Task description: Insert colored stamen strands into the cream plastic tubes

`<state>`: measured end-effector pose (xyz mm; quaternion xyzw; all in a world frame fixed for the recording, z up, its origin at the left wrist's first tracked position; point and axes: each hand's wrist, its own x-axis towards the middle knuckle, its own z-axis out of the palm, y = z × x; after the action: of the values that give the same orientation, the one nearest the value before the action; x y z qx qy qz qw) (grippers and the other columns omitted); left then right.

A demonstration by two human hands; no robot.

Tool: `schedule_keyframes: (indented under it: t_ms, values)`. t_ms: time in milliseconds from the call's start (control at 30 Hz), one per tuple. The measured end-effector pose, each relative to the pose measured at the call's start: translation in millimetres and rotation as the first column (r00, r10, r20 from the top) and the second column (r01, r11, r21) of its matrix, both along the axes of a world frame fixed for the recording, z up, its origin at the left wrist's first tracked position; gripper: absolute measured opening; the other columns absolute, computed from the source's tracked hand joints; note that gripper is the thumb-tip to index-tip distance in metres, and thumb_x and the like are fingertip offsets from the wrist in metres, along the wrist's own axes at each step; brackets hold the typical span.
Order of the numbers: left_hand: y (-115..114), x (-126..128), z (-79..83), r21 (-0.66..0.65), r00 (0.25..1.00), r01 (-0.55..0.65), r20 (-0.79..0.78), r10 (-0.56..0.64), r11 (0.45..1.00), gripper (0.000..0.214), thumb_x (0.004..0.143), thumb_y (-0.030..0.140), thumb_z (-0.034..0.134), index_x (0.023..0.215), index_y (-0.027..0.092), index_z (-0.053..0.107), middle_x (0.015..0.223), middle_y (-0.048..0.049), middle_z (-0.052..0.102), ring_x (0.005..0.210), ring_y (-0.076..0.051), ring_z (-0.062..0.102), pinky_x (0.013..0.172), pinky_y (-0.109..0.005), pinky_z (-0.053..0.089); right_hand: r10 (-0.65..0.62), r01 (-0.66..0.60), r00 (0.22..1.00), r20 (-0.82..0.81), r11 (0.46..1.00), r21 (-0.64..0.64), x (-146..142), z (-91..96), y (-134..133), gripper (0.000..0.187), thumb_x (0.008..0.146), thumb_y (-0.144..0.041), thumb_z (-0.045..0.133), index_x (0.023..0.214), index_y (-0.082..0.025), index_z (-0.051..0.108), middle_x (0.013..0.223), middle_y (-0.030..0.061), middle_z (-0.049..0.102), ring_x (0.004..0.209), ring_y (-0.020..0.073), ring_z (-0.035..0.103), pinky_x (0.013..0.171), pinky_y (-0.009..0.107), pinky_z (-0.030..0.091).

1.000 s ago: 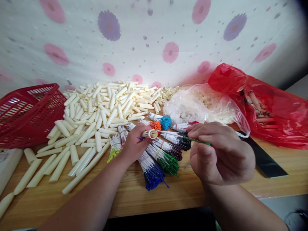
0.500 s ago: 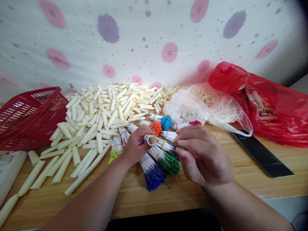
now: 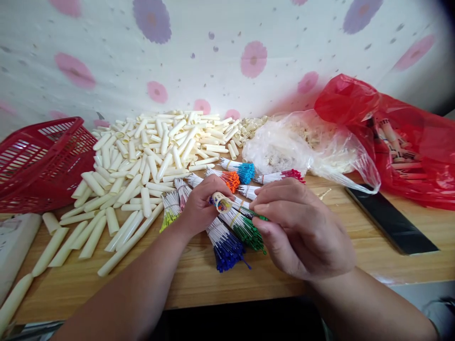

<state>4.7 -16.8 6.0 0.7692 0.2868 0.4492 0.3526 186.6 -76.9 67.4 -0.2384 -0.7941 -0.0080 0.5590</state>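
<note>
My left hand (image 3: 197, 206) is closed around a short cream tube (image 3: 216, 199) with coloured marks on its side. The tube's open end faces me, with coloured bits visible inside. Just to its right, my right hand (image 3: 305, 229) pinches a thin stick with a green tip (image 3: 262, 218); its far end is hard to make out. Under and around both hands lie banded bundles of thin white sticks with coloured tips: a dark blue bundle (image 3: 227, 253), a green bundle (image 3: 249, 233), an orange bundle (image 3: 231, 180), a light blue bundle (image 3: 244, 171), a red bundle (image 3: 284, 176) and a yellow-green bundle (image 3: 169, 210).
A large heap of cream tubes (image 3: 152, 156) spreads across the wooden table (image 3: 277, 279). At the left leans a red plastic basket (image 3: 46, 166). On the right are a clear plastic bag (image 3: 280, 142), a red bag (image 3: 426, 147) and a flat black slab (image 3: 391, 220).
My right hand has come slightly closer to the tube with the green-tipped stick. The tube has turned a little and shows more of its side. The camera view has shifted slightly.
</note>
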Motion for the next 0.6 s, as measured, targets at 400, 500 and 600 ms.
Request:
schedule_keyframes:
  t_ms: [400,500,600]
  values:
    - [-1.7,0.2,0.3,0.011,1.000,-0.003,-0.002,0.003,1.000,0.009,0.081,0.025,0.063,0.075,0.019,0.066,0.076,-0.0005,0.059,0.077,-0.016,0.056,0.074,-0.030,0.045,0.009,-0.008,1.000,0.026,1.000,-0.028,-1.8,3.7,-11.0,0.010,0.080,-0.009,0.059,0.079,-0.018,0.061,0.072,0.0053,0.069,0.069,0.0159,0.067,0.067,0.030,0.059]
    - [-1.4,0.8,1.0,-0.021,1.000,-0.014,-0.008,0.013,1.000,0.017,0.081,0.033,0.063,0.072,0.018,0.064,0.075,-0.0013,0.060,0.077,-0.016,0.056,0.074,-0.030,0.046,0.013,-0.013,1.000,-0.009,1.000,-0.006,-4.2,0.7,-9.3,0.009,0.079,-0.007,0.061,0.080,-0.016,0.061,0.072,0.0069,0.068,0.069,0.0161,0.067,0.066,0.030,0.058]
    - [0.6,1.4,-0.2,-0.043,1.000,-0.007,0.012,0.008,0.999,0.022,0.080,0.036,0.063,0.068,0.018,0.061,0.074,-0.0018,0.059,0.075,-0.016,0.056,0.072,-0.030,0.046,0.006,-0.008,0.994,-0.112,1.000,-0.024,-7.6,-4.5,-5.1,0.011,0.080,-0.007,0.059,0.085,-0.017,0.060,0.072,0.0069,0.067,0.069,0.0171,0.066,0.061,0.030,0.056]
